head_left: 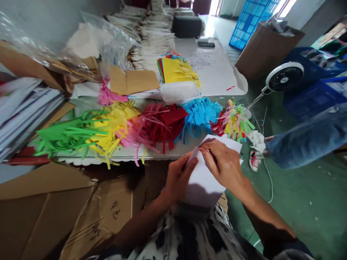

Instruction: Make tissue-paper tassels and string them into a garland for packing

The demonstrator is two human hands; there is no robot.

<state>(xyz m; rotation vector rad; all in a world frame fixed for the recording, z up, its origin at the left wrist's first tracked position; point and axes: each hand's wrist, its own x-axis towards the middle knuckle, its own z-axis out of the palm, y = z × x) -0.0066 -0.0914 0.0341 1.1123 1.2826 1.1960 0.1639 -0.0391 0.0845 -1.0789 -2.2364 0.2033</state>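
A folded-looking white paper (204,186) lies over my lap, in front of the table edge. My left hand (177,177) grips its left side with curled fingers. Across its upper part, my right hand (223,162) is closed, thumb and fingers pinching the paper near the top edge. Whether the paper is a single sheet, a stack or a bag, I cannot tell. Just beyond my hands sits a multicoloured bunch of paper fringe (234,121). Fringed tissue paper lies along the table in blue (202,112), dark red (169,121), pink (135,131), yellow (115,121) and green (67,135).
Behind the fringes are a white plastic tray (180,91), a brown envelope (142,81) and yellow fringed sheets (179,70). A small fan (284,79) stands to the right, near a person's denim-clad leg (309,139). Cardboard (108,213) lies at lower left.
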